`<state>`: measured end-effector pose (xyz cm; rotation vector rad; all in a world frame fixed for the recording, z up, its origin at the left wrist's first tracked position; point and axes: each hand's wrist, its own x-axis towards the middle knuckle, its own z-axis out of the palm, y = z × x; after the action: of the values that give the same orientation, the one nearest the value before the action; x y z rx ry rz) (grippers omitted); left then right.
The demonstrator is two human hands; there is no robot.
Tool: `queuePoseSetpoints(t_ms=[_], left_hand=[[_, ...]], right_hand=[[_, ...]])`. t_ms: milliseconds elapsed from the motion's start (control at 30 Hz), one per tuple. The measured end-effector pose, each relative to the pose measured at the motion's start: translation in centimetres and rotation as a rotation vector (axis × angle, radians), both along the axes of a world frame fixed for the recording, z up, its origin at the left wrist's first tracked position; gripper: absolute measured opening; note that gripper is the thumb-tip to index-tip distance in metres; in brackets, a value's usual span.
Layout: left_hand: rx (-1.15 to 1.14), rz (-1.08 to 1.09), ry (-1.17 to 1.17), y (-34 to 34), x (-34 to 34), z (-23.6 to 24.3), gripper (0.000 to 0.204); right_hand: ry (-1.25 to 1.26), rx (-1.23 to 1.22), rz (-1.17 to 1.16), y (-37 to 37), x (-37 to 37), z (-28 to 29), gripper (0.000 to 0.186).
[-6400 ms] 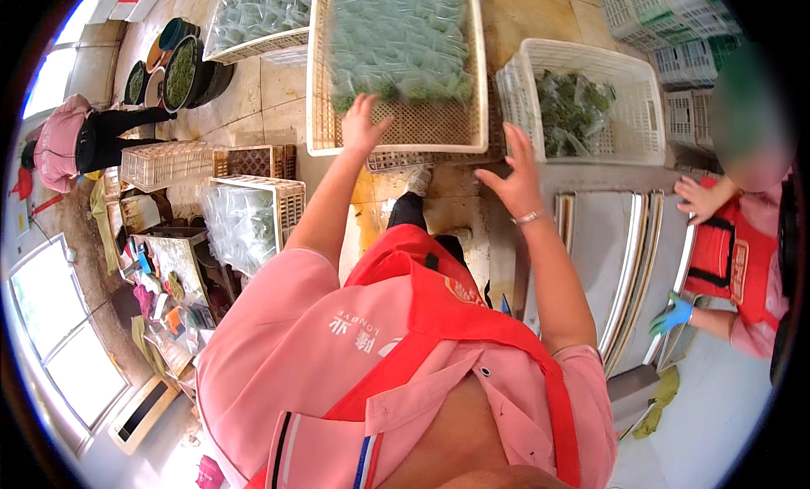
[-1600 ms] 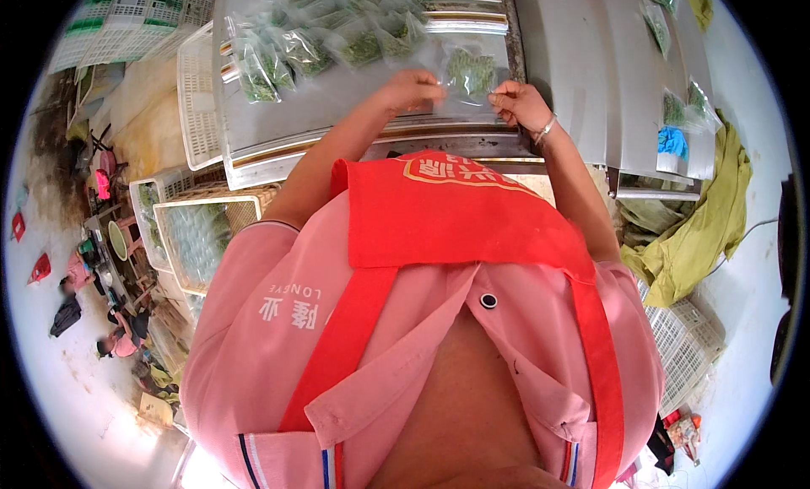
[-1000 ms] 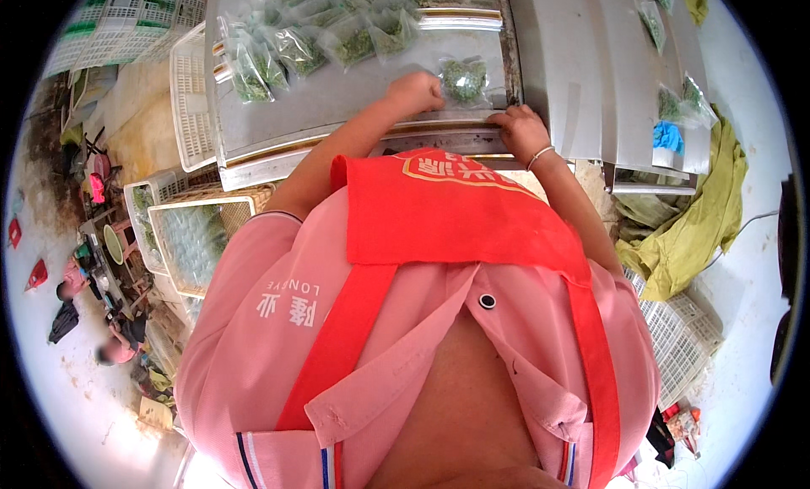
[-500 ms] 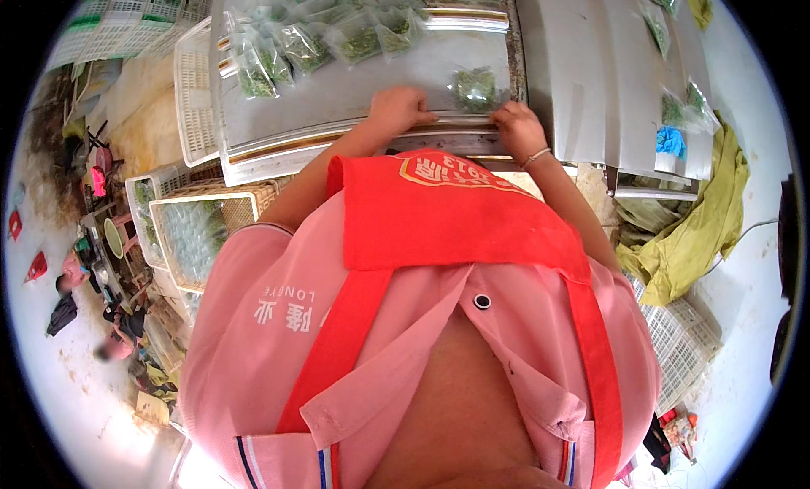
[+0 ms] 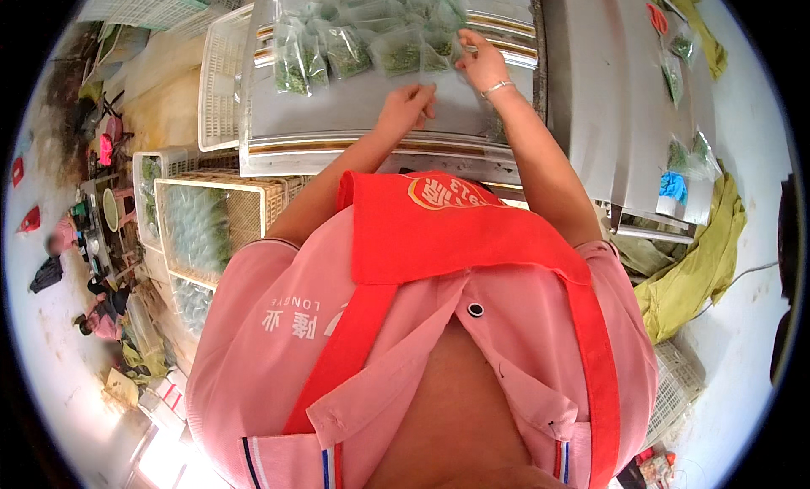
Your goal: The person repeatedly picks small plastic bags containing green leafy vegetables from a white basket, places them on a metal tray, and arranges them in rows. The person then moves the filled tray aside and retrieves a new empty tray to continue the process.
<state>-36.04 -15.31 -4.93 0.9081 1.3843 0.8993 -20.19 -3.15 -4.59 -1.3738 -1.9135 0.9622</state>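
Observation:
Clear plastic bags of green leafy bits [image 5: 396, 57] lie in overlapping rows on the grey metal table [image 5: 354, 109]. At their right end is my right hand [image 5: 484, 64], finger and thumb apart beside the nearest bag's edge; I see nothing held. My left hand [image 5: 407, 109] hovers over the bare metal in front of the rows, its fingers loosely bent and apart, with nothing in them. A single filled bag [image 5: 494, 128] lies near the front right, mostly hidden by my right forearm. Metal sealing bars [image 5: 337, 143] run along the table's front edge.
To the left stand a white plastic basket [image 5: 221, 84] and a cream crate [image 5: 211, 227] of filled bags. A metal side table [image 5: 591, 92] on the right bears a few bags and a blue crumpled thing [image 5: 672, 187]. Yellow-green cloth [image 5: 700, 270] hangs beside it.
My right hand has left the front bar beside the single bag and moved forward to the rows. My left hand has lifted off the bar and opened. The view has shifted slightly.

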Motion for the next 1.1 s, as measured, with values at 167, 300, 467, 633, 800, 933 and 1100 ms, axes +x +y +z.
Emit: queuePoseSetpoints(t_ms=[167,300,467,633,800,933,1100], left_hand=[[-0.217,0.16,-0.287,0.3,-1.3,2.2,0.05],[-0.308,0.084,-0.307,-0.2,-1.1,0.3,0.048],[-0.36,0.122,-0.454,-0.5,-1.6,-1.8,0.037],[-0.379,0.01,-0.326,0.1,-1.6,-2.3,0.027],[-0.296,-0.088,-0.268,1.0,-3.4,-3.8,0.022],[-0.126,-0.358,0.232,1.7,-4.1,-1.4,0.024],[0.087,-0.328,0.865,1.5,-2.3,-0.7,0.026]], right_hand=[[0.168,-0.241,0.019,-2.0,0.9,-0.4,0.006],[0.171,-0.159,0.179,-5.5,4.6,-3.0,0.005],[0.514,-0.652,-0.17,-8.0,4.7,-1.7,0.014],[0.346,-1.168,-0.064,-7.9,5.1,-1.5,0.026],[0.369,-1.172,0.139,-6.2,5.2,-0.5,0.013],[-0.032,-0.732,0.324,-4.3,6.2,-0.1,0.009],[-0.721,-0.053,0.332,-5.9,3.8,-0.7,0.017]])
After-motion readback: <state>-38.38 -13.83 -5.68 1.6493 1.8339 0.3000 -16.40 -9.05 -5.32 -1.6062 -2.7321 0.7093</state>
